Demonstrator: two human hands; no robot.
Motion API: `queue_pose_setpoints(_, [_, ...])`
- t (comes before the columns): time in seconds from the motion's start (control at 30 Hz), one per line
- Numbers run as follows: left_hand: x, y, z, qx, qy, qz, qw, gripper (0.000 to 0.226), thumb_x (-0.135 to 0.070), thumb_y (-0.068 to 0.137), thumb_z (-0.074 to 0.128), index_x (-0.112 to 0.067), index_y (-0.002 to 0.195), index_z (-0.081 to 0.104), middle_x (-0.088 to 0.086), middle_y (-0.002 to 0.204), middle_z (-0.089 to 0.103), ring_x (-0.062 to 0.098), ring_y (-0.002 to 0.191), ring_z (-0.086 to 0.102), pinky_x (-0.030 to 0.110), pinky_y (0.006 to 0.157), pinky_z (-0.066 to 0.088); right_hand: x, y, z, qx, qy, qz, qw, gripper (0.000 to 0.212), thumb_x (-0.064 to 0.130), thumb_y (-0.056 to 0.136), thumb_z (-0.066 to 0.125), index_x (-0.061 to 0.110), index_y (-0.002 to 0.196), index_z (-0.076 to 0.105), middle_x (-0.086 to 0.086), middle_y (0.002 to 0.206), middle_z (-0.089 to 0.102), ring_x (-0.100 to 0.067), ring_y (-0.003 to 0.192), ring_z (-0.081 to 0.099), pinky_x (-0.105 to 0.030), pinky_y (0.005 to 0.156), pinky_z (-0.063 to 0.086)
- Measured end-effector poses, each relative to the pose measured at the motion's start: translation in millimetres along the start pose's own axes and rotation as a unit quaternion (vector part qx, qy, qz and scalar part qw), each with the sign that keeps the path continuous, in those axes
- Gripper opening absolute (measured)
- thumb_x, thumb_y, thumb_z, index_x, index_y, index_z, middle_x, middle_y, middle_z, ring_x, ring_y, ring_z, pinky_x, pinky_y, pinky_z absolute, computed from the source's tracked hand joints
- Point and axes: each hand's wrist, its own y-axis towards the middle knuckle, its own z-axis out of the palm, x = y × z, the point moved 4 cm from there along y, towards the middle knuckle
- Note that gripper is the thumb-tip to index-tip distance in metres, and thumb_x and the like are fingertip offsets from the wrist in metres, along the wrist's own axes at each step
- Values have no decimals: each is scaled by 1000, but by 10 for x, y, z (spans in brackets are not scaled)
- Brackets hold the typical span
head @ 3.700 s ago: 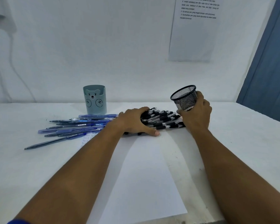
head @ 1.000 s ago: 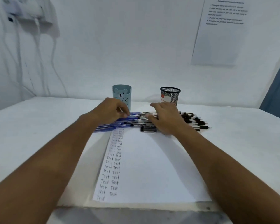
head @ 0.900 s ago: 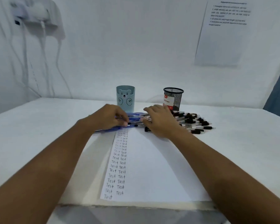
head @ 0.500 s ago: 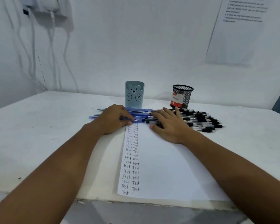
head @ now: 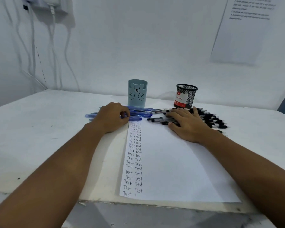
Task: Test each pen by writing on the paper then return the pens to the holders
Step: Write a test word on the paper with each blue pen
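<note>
Two piles of pens lie at the far edge of the paper (head: pixel 179 162), which carries two columns of the word "Test" down its left side. Your left hand (head: pixel 111 119) rests on the blue pens (head: pixel 139 113), just off the paper's far left corner, with the fingers curled and the fingertips pinching one of them. Your right hand (head: pixel 186 125) lies flat on the black pens (head: pixel 211 120) at the paper's far right end, fingers straight and spread, holding nothing, its heel on the sheet itself. Beyond the paper, the bear cup (head: pixel 137 93) stands upright just behind the blue pens. The mesh cup (head: pixel 186 96) stands upright just behind the black pens, with a red and white label on its side. Neither cup shows a pen above its rim. Paper, pens and cups all sit on the white table (head: pixel 39 129).
</note>
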Motion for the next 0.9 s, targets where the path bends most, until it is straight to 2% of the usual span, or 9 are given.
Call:
queue_pose_setpoints(0.13, [-3,18,25,-5,12,4,1000,14,-19,86,62,-25,95,71,-4,87,59,18,86,51,38,82,44,-110,3,-2,-19,-6,16,1000,48,42,103,35,27,149,36,9,156,32,-11,148,17,-60,118,-8])
queue_pose_setpoints(0.27, [-60,39,76,23,11,26,999,25,-12,86,60,-26,103,71,-7,88,52,18,92,48,38,84,42,5,51,-14,-49,-34,3,998,49,45,102,33,26,147,40,6,154,37,-14,147,19,-62,116,-11])
queue_pose_setpoints(0.4, [-96,49,109,35,16,32,999,23,-22,88,62,-28,109,69,-8,91,52,17,94,49,38,85,42,266,176,1,-55,-44,-30,997,50,50,103,30,26,146,39,5,152,39,-14,145,25,-62,117,-6])
queue_pose_setpoints(0.53, [-41,43,87,28,25,26,999,22,-19,92,59,-25,111,68,-6,91,53,21,97,51,39,87,42,414,286,89,-35,-34,-45,998,45,43,104,31,26,144,42,7,147,47,-14,140,33,-64,116,-4])
queue_pose_setpoints(0.63, [12,41,80,24,45,10,999,24,-18,94,57,-23,114,67,-1,99,58,23,100,51,38,86,40,332,262,93,-31,-23,-39,998,41,36,105,33,28,141,48,10,146,49,-12,139,35,-65,115,-5])
queue_pose_setpoints(0.77, [33,43,83,21,45,-9,999,28,-14,94,53,-22,118,67,2,100,57,24,100,50,38,85,39,132,151,38,-50,-12,-45,998,37,30,104,37,27,137,55,13,140,54,-8,138,37,-61,118,0])
queue_pose_setpoints(0.9, [21,49,92,31,46,-8,998,30,-13,96,52,-19,121,66,8,109,59,27,105,50,41,87,43,9,80,5,-74,-6,-79,994,35,27,102,45,21,133,61,8,137,59,-13,135,44,-50,118,6])
